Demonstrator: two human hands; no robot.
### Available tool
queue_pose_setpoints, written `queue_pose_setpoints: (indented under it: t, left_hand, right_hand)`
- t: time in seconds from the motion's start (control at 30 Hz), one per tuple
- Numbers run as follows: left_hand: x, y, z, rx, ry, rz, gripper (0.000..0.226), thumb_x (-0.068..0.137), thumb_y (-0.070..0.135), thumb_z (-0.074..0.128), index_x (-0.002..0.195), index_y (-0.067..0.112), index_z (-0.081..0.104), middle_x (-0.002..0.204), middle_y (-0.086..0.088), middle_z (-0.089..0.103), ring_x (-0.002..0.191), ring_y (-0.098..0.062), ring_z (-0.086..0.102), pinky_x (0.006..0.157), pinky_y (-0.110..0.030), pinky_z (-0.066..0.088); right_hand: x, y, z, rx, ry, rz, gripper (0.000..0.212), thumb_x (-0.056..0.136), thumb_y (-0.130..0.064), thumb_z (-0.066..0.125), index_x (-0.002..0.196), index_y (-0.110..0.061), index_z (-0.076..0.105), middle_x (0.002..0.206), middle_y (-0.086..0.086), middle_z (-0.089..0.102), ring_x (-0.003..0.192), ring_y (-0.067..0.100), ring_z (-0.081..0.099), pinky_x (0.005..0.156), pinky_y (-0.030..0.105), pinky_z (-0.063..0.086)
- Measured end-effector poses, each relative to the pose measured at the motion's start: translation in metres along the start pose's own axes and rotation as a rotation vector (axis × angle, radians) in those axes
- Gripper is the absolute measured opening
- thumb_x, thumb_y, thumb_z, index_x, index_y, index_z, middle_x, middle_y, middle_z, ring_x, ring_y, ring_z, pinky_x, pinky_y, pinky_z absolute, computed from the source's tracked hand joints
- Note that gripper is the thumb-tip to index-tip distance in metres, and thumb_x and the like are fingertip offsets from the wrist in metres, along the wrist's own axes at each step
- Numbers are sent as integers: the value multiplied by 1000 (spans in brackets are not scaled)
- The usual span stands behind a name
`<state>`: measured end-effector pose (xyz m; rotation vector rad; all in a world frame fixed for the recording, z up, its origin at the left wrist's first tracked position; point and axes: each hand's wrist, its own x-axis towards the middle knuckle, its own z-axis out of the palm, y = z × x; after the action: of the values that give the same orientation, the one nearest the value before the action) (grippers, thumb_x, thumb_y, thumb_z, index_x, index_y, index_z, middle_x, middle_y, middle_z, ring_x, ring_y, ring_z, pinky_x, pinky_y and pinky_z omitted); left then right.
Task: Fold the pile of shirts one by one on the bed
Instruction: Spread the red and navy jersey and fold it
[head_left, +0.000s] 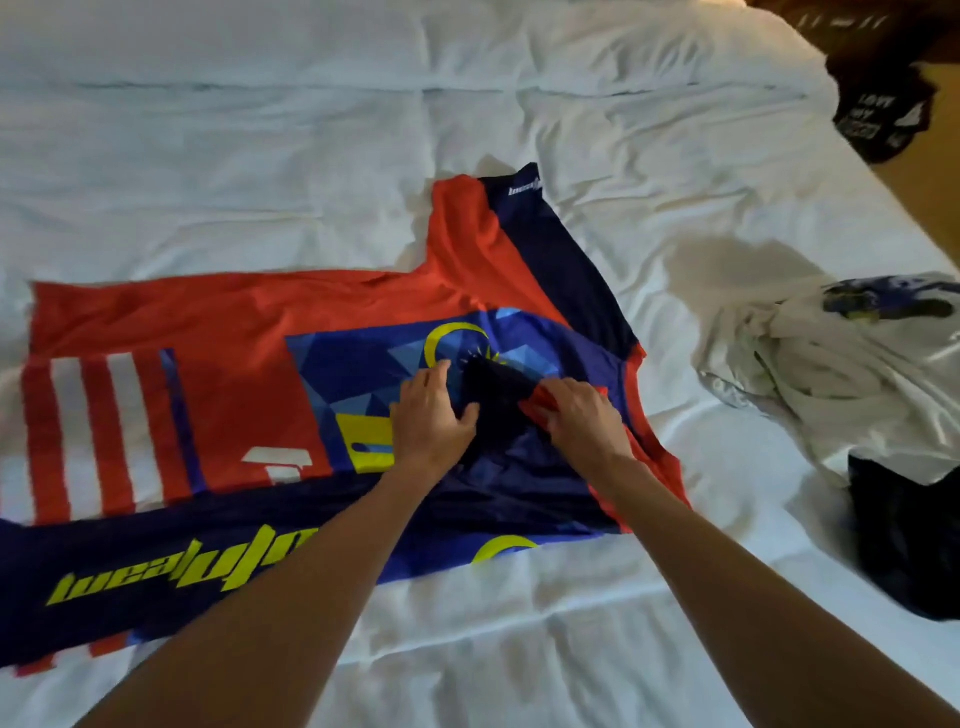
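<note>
On the white bed (519, 130), a red and navy shirt (208, 322) lies spread flat. Left hand (434, 415) rests open, pressing the collar area. Right hand (582, 415) pinches a red fold beside it. Remaining pile of shirts (857, 374) sits well apart, at the right edge. Risk: slippery fabric may slide or bunch if the pinch loosens, skewing the fold.

white bed (311, 156): red-navy jersey (208, 332) spread; crumpled shirts (852, 374) right.

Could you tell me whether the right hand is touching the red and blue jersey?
Touching: the head view shows the right hand pinching a red fold of the jersey.
</note>
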<state>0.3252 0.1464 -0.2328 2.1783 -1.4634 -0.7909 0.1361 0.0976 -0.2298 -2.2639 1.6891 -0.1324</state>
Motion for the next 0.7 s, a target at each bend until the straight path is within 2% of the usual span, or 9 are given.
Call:
queue_pose_setpoints:
  t: [0.07,0.13,0.17,0.23,0.3,0.4,0.47,0.6,0.7]
  left_hand:
    - [13,7,2,-33,-30,-80,67,87,36,70,145,16,44,128,-2,60,128,-28,48,106,-54,37]
    - [22,12,0,-143,-18,-181,52,85,32,71,134,20,57,109,3,68,118,-26,57,104,-49,40]
    - [24,14,-2,-210,13,-209,41,84,28,71,124,21,65,100,4,70,111,-25,62,101,-44,44]
    - [21,17,-7,-326,121,-152,20,82,17,72,102,16,75,87,2,71,95,-24,68,90,-33,50]
    - [4,20,-12,-401,261,47,12,81,6,71,92,9,75,85,4,67,85,-20,65,85,-30,48]
    - [-34,12,-8,-371,387,362,7,80,6,68,85,11,71,90,9,62,87,-13,59,85,-22,44]
    - [-60,-8,5,-315,361,440,15,79,9,64,86,16,75,94,7,63,92,-13,59,87,-30,46]
    - [-100,-45,34,-47,256,505,36,78,12,55,103,25,77,127,-4,62,123,-28,56,98,-55,43]
    - [-115,-41,39,61,143,529,53,78,17,52,128,24,67,151,-5,46,144,-26,36,116,-57,23]
  right_hand:
    - [4,3,-4,78,-15,0,26,92,-40,65,94,-14,69,94,7,69,93,34,62,75,46,50]
    - [5,5,-13,171,76,-1,14,89,-25,63,92,-15,72,94,4,68,93,33,62,75,45,52]
    - [4,5,-18,199,141,-11,17,85,-17,57,92,-15,73,94,3,68,93,32,62,76,45,52]
    - [-3,4,-28,247,305,-56,27,80,-10,50,93,-13,73,92,3,67,88,31,61,76,43,53]
    - [-18,7,-37,289,460,-120,26,82,-7,49,92,-11,73,90,5,66,84,31,60,78,41,52]
    - [-56,19,-34,308,509,-162,23,83,4,59,94,-11,73,93,3,67,84,31,60,80,40,50]
    - [-84,29,-19,243,449,-170,27,80,7,60,94,-12,73,95,3,66,84,33,60,78,44,49]
    - [-125,35,2,71,169,-81,64,53,-25,51,114,-20,69,123,-1,61,110,33,57,91,47,42]
    - [-129,19,3,158,111,-134,71,61,-35,54,128,-16,62,143,6,50,130,33,46,102,47,35]
